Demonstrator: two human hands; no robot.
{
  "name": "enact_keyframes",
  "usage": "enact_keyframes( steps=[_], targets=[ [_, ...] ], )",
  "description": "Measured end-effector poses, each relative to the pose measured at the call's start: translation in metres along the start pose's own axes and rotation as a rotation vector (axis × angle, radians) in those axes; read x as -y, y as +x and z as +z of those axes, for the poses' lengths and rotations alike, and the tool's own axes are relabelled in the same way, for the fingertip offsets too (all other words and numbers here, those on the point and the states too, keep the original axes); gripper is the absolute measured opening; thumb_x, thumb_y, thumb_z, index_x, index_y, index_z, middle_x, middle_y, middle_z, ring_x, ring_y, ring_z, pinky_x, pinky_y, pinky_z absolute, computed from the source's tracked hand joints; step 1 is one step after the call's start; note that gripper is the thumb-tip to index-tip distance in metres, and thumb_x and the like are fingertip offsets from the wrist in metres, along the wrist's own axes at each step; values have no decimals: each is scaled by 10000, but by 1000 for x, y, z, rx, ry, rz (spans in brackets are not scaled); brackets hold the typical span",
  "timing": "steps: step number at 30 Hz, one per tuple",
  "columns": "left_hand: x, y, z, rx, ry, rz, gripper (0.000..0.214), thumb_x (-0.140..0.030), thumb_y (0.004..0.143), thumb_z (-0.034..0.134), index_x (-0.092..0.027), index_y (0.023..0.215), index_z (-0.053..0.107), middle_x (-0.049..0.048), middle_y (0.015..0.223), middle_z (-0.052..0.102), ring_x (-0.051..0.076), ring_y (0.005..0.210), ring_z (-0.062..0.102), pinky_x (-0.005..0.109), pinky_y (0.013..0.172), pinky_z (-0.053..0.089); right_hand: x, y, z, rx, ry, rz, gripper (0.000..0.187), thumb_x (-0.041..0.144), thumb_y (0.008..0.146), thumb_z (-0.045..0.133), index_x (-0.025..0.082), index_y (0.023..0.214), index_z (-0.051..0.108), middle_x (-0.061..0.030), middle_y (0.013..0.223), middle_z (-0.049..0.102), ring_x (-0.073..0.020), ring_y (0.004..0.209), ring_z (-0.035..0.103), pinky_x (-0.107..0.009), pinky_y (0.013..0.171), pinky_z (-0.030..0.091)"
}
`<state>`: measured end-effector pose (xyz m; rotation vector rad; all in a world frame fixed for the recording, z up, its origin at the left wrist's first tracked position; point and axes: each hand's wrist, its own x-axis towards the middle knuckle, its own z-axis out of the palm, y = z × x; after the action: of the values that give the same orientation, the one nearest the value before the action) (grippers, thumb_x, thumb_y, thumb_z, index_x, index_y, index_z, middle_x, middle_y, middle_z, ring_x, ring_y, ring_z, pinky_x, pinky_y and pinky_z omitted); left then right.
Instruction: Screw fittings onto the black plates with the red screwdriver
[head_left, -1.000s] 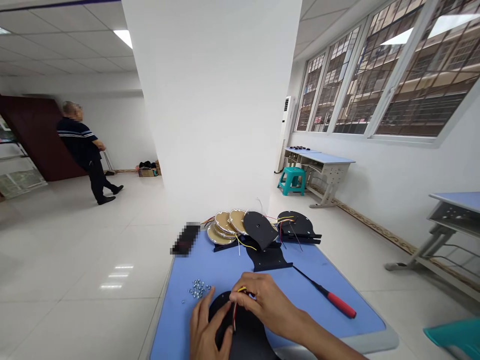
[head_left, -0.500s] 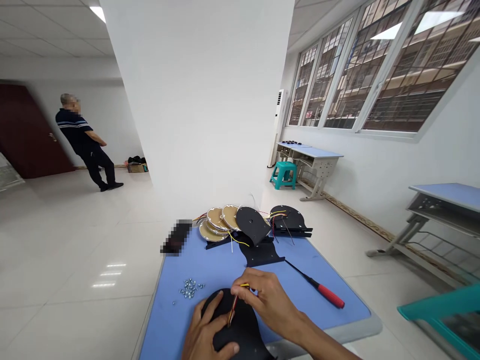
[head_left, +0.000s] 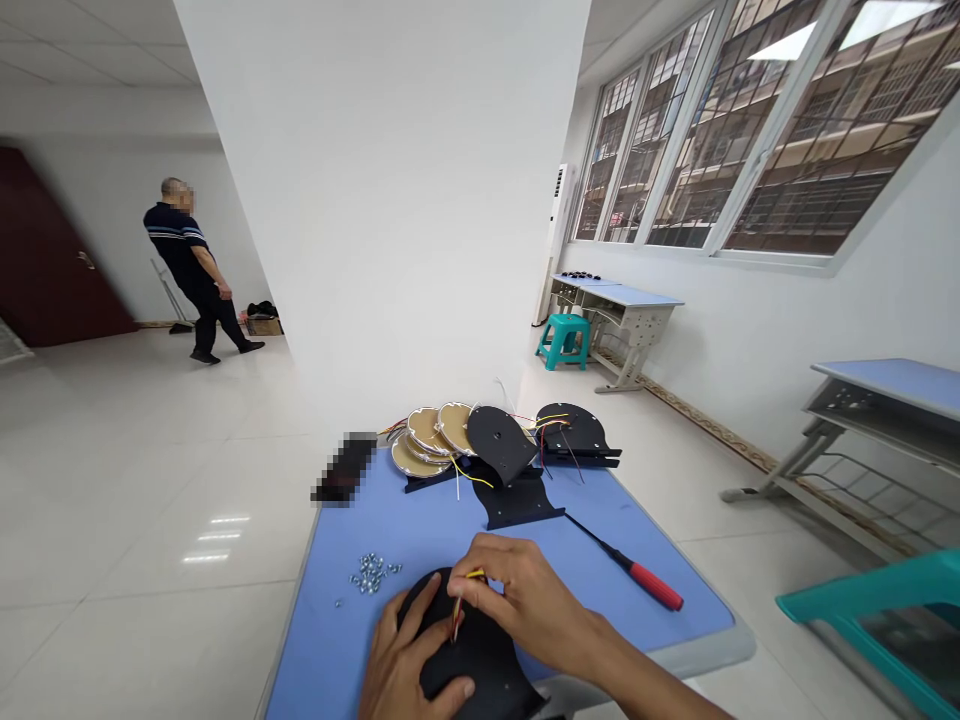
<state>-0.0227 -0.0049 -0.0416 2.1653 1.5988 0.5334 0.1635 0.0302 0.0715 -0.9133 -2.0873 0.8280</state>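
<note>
A black rounded plate lies at the near edge of the blue table, under my left hand, whose spread fingers rest flat on it. My right hand pinches a bundle of thin wires, yellow, red and white, which rises from the middle of the plate. Left of the plate sits a small heap of silver screws. A screwdriver with a red and black handle lies to the right, its tip toward the stacked parts.
At the table's back are tan discs with wires, black plates and another black stack. A pixelated dark object lies at the back left corner. A person walks by the far wall. A green stool stands at right.
My right hand has shifted slightly, still pinching the wires over the plate. The person in the background has stepped to the right. The whole view has moved a little.
</note>
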Motion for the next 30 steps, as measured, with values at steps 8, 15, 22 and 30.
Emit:
enact_keyframes(
  steps=[8, 15, 22, 30],
  targets=[
    [-9, -2, -8, 18, -16, -11, 566, -184, 648, 741, -400, 1166, 665, -26, 1495, 443, 346, 1332, 434, 571, 1074, 395, -24, -5, -3, -34, 165, 219, 234, 335, 854, 641, 208, 1047, 609, 24, 772, 618, -131, 682, 547, -250, 642, 429],
    [1, -3, 0, -24, -43, 21, 599, -179, 693, 743, -401, 1234, 615, -4, 1498, 442, 337, 1363, 400, 590, 1068, 401, -53, -49, 0, 157, 169, 365, 666, 281, 692, 776, 284, 1276, 455, 2, 1038, 610, -146, 818, 552, -275, 772, 462],
    [10, -10, 10, -142, -156, 74, 522, -313, 772, 729, -367, 1271, 586, 48, 1464, 490, 304, 1346, 438, 551, 1053, 440, -51, -88, -13, 217, -20, 480, 410, 130, 767, 569, 272, 1150, 593, -16, 1092, 641, -185, 938, 610, -310, 879, 473],
    [28, -45, 11, -346, -173, 0, 555, -227, 864, 553, -364, 1389, 435, 30, 1518, 402, 268, 1363, 430, 469, 1057, 460, -55, -108, -9, 204, -55, 416, 505, 184, 804, 588, 270, 1301, 558, -88, 1361, 554, -252, 1231, 538, -374, 1041, 432]
  ],
)
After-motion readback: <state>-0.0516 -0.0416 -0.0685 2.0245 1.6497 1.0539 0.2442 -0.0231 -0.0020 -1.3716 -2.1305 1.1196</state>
